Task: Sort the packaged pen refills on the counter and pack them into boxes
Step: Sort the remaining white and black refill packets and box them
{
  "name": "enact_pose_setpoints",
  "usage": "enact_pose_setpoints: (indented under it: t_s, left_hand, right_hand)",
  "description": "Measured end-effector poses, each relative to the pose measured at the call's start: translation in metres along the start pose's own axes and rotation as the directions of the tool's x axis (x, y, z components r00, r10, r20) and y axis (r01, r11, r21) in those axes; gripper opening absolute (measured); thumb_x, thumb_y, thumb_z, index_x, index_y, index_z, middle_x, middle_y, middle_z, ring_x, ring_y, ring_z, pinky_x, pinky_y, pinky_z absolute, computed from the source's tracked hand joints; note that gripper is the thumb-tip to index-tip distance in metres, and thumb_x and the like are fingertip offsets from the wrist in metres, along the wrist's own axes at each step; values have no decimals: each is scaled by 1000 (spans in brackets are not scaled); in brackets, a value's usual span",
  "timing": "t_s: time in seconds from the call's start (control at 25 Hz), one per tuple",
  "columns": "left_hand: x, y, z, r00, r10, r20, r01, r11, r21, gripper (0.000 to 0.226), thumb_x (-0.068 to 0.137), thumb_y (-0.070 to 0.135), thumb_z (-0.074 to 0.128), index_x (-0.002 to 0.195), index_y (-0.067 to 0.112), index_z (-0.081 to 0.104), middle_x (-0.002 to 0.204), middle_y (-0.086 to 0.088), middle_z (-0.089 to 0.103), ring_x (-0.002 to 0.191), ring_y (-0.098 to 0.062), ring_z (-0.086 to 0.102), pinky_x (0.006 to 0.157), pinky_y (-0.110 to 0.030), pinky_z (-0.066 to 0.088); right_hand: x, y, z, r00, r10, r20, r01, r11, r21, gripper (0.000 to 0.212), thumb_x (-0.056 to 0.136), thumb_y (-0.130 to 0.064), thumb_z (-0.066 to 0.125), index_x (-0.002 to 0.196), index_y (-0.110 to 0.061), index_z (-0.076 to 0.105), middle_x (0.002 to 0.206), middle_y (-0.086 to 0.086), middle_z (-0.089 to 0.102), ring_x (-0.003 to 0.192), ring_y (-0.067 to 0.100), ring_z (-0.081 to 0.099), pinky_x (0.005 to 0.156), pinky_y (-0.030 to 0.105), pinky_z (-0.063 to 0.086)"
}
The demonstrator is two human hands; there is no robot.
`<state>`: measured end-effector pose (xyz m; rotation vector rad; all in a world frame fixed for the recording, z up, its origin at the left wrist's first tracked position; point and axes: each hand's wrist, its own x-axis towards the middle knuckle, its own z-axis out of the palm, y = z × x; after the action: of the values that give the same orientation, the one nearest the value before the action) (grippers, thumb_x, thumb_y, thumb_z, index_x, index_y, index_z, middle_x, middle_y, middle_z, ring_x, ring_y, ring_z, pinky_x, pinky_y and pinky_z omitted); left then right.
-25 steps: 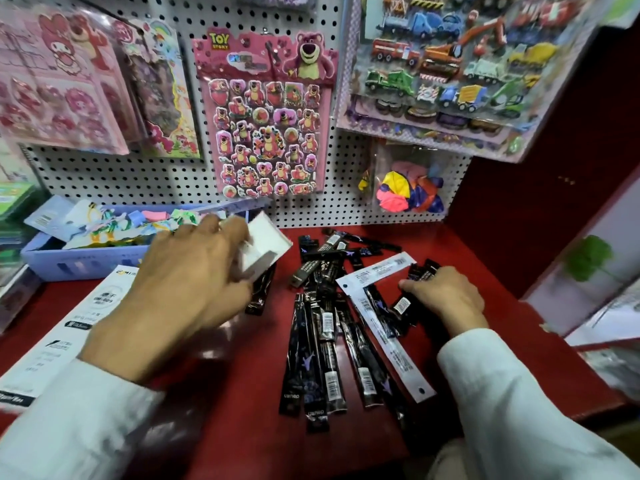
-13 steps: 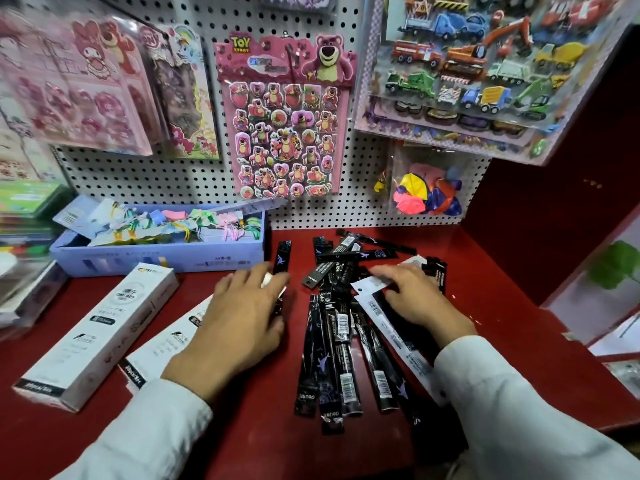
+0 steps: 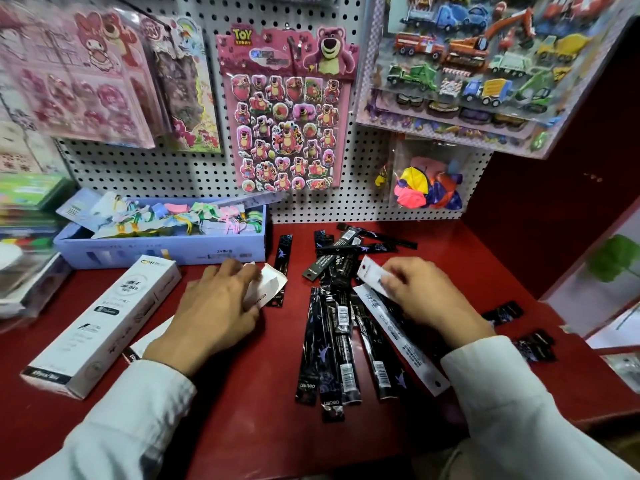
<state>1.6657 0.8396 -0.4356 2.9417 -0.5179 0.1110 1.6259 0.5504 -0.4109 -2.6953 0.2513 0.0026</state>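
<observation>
Resting on the red table (image 3: 242, 410), left hand (image 3: 214, 313) gripping a white box's flap (image 3: 268, 282), right hand (image 3: 420, 289) fingers (image 3: 389, 275) pinching a white refill pack (image 3: 372, 275).

Pink bear sticker sheet (image 3: 289, 109) and bagged balloons (image 3: 427, 187) on pegboard (image 3: 145, 171), blue box of trinkets (image 3: 162, 249) below.

Red counter (image 3: 242, 420): a heap of black foil pen-refill packets (image 3: 332, 341) lies at centre. To its left, a white rectangular cardboard box (image 3: 100, 327); behind that box, an open pale-blue cardboard tray (image 3: 166, 251). One long white refill packet (image 3: 398, 334) lies on the heap's right side. The white perforated pegboard (image 3: 156, 168) stands behind the counter; a pink bear sticker sheet (image 3: 287, 109) hangs on it.
</observation>
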Motion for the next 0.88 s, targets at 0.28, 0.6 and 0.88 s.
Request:
enact_pose_setpoints:
  t_s: [0.28, 0.6, 0.88]
  left_hand:
    - [-2, 3, 6, 1000, 4, -18, -4, 1000, 3, 61, 82, 38, 63, 139, 27, 41, 137, -4, 43, 117, -31, 47, 90, -44, 46]
    - [-12, 31, -9, 905, 336, -262, -387, 905, -174, 39, 79, 16, 64, 117, 21, 62, 116, 3, 63, 103, -25, 60, 84, -38, 50]
    - [-20, 46, -12, 731, 494, -470, -622, 766, -163, 35, 90, 15, 59, 125, 11, 65, 132, -6, 60, 110, -27, 58, 92, -36, 47]
  right_hand:
    - [-1, -14, 11, 942, 260, 214, -208, 949, -237, 42, 75, -46, 75, 104, -19, 61, 104, 5, 67, 93, 28, 64, 74, 30, 47]
    - [2, -22, 10, 982, 162, -101, -121, 936, 331, 20, 85, -22, 68, 72, -7, 62, 78, 17, 68, 71, 28, 63, 63, 36, 47]
    - [-27, -86, 21, 918, -26, 395, -394, 35, 919, 28, 99, -21, 55, 105, 4, 66, 71, 14, 68, 55, 24, 65, 47, 30, 49]
